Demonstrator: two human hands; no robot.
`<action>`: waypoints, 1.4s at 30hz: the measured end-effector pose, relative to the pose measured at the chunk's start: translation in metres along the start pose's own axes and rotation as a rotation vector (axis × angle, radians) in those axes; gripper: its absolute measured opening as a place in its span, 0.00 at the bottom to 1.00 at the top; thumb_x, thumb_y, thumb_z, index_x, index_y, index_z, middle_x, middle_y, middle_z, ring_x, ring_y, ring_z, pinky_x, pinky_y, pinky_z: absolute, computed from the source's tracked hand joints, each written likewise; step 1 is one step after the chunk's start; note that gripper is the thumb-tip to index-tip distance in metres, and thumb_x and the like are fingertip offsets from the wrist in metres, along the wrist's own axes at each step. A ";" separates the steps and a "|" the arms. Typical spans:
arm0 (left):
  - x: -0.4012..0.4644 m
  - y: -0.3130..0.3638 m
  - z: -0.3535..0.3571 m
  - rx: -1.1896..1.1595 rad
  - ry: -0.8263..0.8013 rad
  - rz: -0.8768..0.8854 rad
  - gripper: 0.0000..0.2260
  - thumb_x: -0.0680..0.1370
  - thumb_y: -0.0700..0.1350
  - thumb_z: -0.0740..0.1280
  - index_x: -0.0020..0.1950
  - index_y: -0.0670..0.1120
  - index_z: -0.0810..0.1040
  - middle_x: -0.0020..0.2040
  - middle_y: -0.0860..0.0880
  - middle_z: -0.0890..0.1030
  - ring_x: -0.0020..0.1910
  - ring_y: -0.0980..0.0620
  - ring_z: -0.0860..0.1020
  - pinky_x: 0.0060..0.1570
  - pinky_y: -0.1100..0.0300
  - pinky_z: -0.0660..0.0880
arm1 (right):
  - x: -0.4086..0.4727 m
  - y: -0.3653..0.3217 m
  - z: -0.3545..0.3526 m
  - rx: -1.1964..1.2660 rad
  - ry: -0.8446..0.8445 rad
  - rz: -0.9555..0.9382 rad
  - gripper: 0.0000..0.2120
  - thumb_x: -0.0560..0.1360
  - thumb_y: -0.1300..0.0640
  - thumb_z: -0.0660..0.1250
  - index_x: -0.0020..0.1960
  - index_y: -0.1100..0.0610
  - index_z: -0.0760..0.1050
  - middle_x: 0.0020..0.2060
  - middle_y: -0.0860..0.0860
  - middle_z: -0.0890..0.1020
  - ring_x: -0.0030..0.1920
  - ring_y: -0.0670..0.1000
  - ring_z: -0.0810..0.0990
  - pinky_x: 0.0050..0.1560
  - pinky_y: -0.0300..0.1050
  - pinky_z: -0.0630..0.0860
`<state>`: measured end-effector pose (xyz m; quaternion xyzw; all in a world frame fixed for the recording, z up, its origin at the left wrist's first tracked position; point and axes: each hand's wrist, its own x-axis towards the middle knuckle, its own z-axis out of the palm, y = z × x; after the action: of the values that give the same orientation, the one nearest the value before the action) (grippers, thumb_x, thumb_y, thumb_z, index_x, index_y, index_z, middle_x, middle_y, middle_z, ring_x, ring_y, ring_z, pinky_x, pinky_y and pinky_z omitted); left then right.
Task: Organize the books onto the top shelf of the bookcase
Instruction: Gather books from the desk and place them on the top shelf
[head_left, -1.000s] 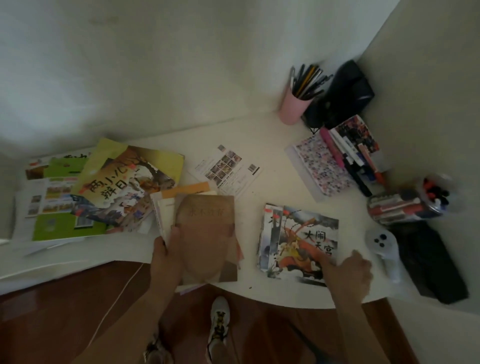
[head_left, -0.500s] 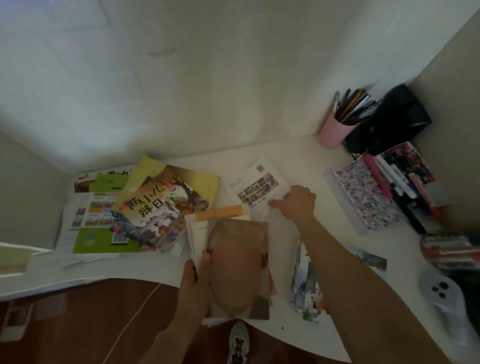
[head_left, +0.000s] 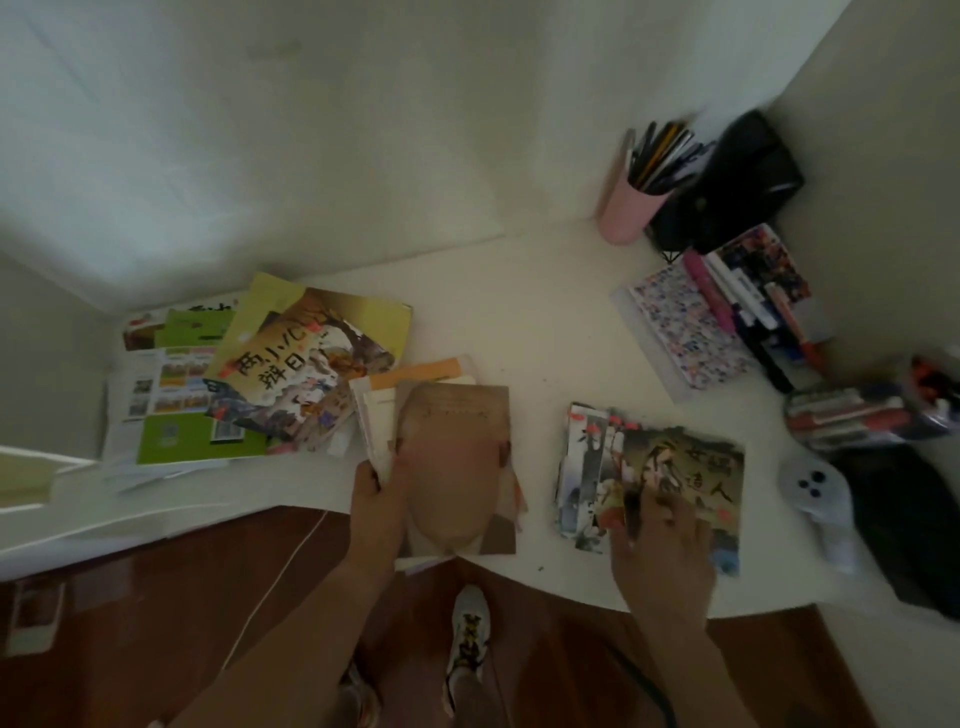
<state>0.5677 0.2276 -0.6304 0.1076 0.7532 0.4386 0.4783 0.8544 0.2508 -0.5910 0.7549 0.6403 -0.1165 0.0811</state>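
White desk (head_left: 545, 322) tucked in a corner, pretty cluttered: left hand (head_left: 375, 506) has its fingers wrapped round the edge of a tan-covered book stack (head_left: 457, 457) at the front edge. Right hand (head_left: 662, 545) lies flat, fingers spread, on the illustrated books (head_left: 675, 467) just to the right. More picture books (head_left: 291, 374) sit piled off left, pink pen cup (head_left: 626, 213) way back.

A home study corner: white desk (head_left: 545, 322) against walls, pink pen cup (head_left: 626, 213), scattered children's books (head_left: 306, 364).

Marker pack (head_left: 872, 410) at right edge, blurred, perhaps cut off.
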 end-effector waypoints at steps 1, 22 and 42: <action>-0.001 0.002 -0.001 0.007 0.007 0.012 0.21 0.76 0.62 0.73 0.64 0.54 0.76 0.58 0.49 0.83 0.58 0.45 0.82 0.58 0.41 0.81 | 0.002 -0.004 0.002 -0.020 -0.016 -0.045 0.32 0.74 0.35 0.66 0.65 0.59 0.77 0.62 0.62 0.78 0.60 0.66 0.76 0.55 0.59 0.77; -0.001 0.079 -0.011 0.094 -0.434 0.389 0.25 0.76 0.28 0.71 0.69 0.43 0.72 0.63 0.47 0.80 0.66 0.51 0.78 0.55 0.64 0.78 | 0.065 -0.113 -0.021 1.257 -0.277 -0.272 0.25 0.70 0.70 0.77 0.61 0.54 0.74 0.56 0.54 0.81 0.59 0.55 0.81 0.60 0.59 0.80; -0.051 0.122 -0.041 -0.028 -0.523 0.609 0.35 0.70 0.29 0.78 0.73 0.34 0.67 0.63 0.38 0.81 0.63 0.38 0.81 0.54 0.45 0.83 | -0.006 -0.120 -0.132 1.190 -0.222 -0.610 0.35 0.73 0.77 0.69 0.75 0.61 0.61 0.57 0.33 0.80 0.60 0.36 0.79 0.52 0.37 0.82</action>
<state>0.5292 0.2470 -0.4984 0.4277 0.5335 0.5282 0.5034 0.7445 0.3012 -0.4593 0.4402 0.6393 -0.5437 -0.3193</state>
